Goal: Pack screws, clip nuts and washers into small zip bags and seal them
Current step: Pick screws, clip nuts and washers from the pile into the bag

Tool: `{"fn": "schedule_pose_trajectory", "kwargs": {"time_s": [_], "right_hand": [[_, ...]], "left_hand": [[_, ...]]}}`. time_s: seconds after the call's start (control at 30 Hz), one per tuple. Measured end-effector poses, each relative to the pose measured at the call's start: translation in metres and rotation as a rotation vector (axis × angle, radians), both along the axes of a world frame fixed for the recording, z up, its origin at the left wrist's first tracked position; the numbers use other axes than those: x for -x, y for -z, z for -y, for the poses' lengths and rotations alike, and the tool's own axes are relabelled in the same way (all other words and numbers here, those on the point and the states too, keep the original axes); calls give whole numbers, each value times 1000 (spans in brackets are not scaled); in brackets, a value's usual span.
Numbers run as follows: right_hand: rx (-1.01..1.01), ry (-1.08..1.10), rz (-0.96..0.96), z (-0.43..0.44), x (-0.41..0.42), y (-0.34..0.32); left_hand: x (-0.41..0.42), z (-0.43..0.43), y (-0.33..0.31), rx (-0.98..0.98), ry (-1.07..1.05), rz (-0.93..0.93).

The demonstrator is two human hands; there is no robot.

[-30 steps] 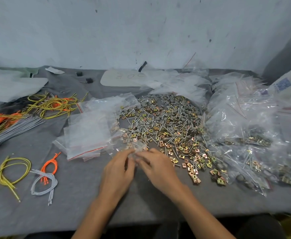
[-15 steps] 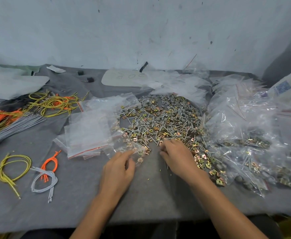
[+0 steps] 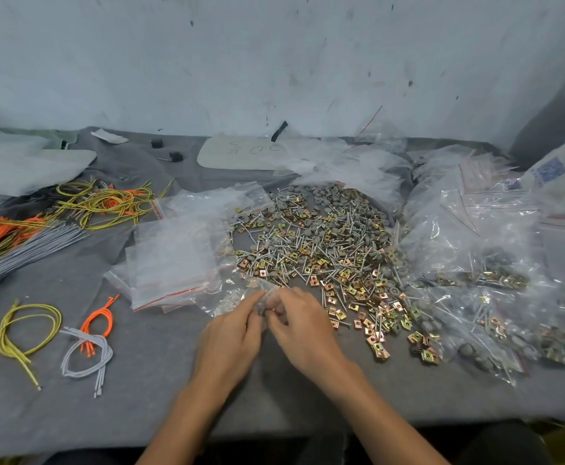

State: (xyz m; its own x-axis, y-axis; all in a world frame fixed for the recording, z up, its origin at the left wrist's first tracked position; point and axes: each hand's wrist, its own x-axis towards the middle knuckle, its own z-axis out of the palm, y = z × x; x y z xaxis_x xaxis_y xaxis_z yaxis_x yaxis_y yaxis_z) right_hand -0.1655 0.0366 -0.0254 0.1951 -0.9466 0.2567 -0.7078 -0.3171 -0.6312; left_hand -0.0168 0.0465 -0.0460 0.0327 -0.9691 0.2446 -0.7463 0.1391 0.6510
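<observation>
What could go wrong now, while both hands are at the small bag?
1. The small zip bag, pinched by the left hand with the right hand at its mouth, may spill its contents onto the table.
2. It lies beside the loose pile, so stray pieces could mix in, making the count wrong.

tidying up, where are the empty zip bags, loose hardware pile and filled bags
empty zip bags (image 3: 170, 263), head view, stack middle
loose hardware pile (image 3: 324, 243), head view, heap centre
filled bags (image 3: 475, 260), head view, one bag's face
</observation>
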Motion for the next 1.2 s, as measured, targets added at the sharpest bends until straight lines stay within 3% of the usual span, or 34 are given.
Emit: {"fn": "schedule_pose_trajectory", "kwargs": {"time_s": [0.2, 0.37, 0.5, 0.63, 1.2], "right_hand": [[42, 48, -54, 5, 5, 6], [44, 72, 54, 22, 32, -5], [13, 218, -178, 47, 62, -8], [-45, 226, -362, 61, 68, -5], [15, 156, -450, 60, 70, 0]], "left_hand": [[-2, 0, 1, 6, 2, -64], [-2, 1, 2, -15, -10, -90], [0, 0, 1, 6, -26, -85], [1, 0, -1, 3, -29, -85], [0, 0, -2, 0, -19, -61]]}}
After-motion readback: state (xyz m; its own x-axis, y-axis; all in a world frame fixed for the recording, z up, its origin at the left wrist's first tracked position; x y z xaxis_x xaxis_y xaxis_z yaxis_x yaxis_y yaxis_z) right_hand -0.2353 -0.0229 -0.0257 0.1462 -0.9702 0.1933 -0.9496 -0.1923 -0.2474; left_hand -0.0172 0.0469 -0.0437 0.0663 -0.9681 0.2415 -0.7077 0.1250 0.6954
